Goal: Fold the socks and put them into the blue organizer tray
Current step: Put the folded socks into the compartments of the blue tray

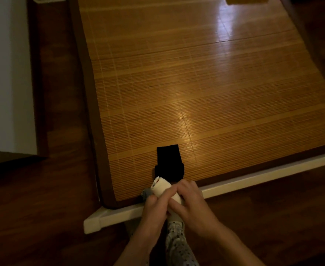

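Note:
A rolled white sock (162,187) is held between both hands at the near corner of the bamboo mat (196,83). My left hand (154,210) grips its lower end from the left. My right hand (191,200) closes over it from the right, fingers across the roll. A black sock (169,162) lies flat on the mat just beyond the hands, partly folded at its near end. A bit of grey fabric (144,193) shows under the white roll. No blue organizer tray is in view.
The mat covers a bed with a white frame edge (253,176) along the near side. Dark wooden floor (33,208) lies left and in front. A white wall or cabinet (6,73) stands at the left. A yellow object (246,0) sits at the mat's far end.

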Demonstrator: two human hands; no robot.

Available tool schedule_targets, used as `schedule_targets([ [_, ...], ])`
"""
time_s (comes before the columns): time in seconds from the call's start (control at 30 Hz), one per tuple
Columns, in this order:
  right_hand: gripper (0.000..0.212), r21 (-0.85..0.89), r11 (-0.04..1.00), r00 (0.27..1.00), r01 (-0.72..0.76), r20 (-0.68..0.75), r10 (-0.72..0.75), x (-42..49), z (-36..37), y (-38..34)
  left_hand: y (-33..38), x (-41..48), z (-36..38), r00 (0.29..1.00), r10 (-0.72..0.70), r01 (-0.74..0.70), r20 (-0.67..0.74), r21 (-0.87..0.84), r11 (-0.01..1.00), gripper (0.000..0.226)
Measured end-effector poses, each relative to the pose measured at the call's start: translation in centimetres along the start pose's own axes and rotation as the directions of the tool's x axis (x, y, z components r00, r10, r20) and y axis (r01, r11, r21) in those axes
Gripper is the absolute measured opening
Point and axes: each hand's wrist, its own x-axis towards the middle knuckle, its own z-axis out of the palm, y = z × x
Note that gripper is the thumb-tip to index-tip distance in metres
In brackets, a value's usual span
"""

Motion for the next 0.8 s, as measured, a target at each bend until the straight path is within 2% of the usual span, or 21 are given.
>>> schedule_targets([
  [0.1, 0.03, 0.14, 0.982, 0.98, -0.125, 0.173, 0.1, 1.5, -0.4, 0.6, -0.3, 0.7, -1.1, 0.985, 0.014, 0.001, -0.173, 0.09, 0.996, 0.02],
  [0.13, 0.031, 0.204, 0.964, 0.974, -0.171, 0.184, 0.134, 2.3, -0.4, 1.0, -0.3, 1.0, -1.5, 0.975, 0.017, 0.002, -0.223, 0.085, 0.996, 0.018],
  [0.17, 0.034, 0.234, 0.953, 0.978, -0.191, 0.126, 0.165, 3.0, -0.2, 1.7, -0.2, 1.2, -1.9, 0.964, 0.021, -0.003, -0.264, 0.068, 0.998, 0.015],
  [0.2, 0.039, 0.177, 0.965, 0.98, -0.195, -0.003, 0.199, 3.9, 0.1, 2.4, -0.1, 1.3, -2.4, 0.955, 0.027, -0.017, -0.295, 0.038, 0.999, 0.013],
  [0.23, 0.045, 0.036, 0.978, 0.966, -0.206, -0.155, 0.209, 4.9, 0.4, 3.2, 0.1, 1.5, -3.0, 0.947, 0.035, -0.036, -0.318, 0.006, 0.999, 0.01],
  [0.27, 0.052, -0.148, 0.964, 0.949, -0.222, -0.26, 0.179, 5.7, 0.7, 3.8, 0.3, 1.7, -3.6, 0.94, 0.046, -0.055, -0.338, -0.017, 0.998, 0.009],
  [0.3, 0.059, -0.324, 0.92, 0.947, -0.222, -0.297, 0.124, 6.5, 1.1, 4.2, 0.4, 1.8, -4.2, 0.934, 0.057, -0.07, -0.352, -0.027, 0.997, 0.011],
  [0.33, 0.068, -0.474, 0.857, 0.96, -0.2, -0.269, 0.076, 7.2, 1.6, 4.7, 0.6, 1.9, -4.9, 0.931, 0.064, -0.083, -0.359, -0.038, 0.996, 0.011],
  [0.4, 0.083, -0.705, 0.701, 0.992, -0.109, -0.124, 0.029, 8.4, 2.3, 5.7, 0.7, 2.2, -6.0, 0.93, 0.06, -0.095, -0.361, -0.078, 0.992, 0.006],
  [0.47, 0.092, -0.824, 0.566, 0.999, -0.035, -0.021, 0.031, 9.5, 2.5, 6.2, 0.8, 2.3, -6.7, 0.926, 0.052, -0.094, -0.373, -0.096, 0.991, 0.007],
  [0.5, 0.093, -0.846, 0.533, 0.999, -0.024, -0.008, 0.032, 9.9, 2.4, 6.3, 0.9, 2.4, -7.0, 0.924, 0.055, -0.099, -0.379, -0.099, 0.99, 0.007],
  [0.67, 0.073, -0.837, 0.548, 1.0, 0.006, 0.007, 0.001, 11.5, 1.4, 6.6, 0.7, 2.6, -7.3, 0.925, 0.042, -0.105, -0.378, -0.146, 0.984, 0.006],
  [0.8, 0.087, -0.859, 0.504, 0.992, 0.093, 0.121, 0.023, 11.9, 1.5, 7.2, 0.3, 3.4, -7.1, 0.931, 0.03, -0.098, -0.363, -0.171, 0.98, 0.007],
])
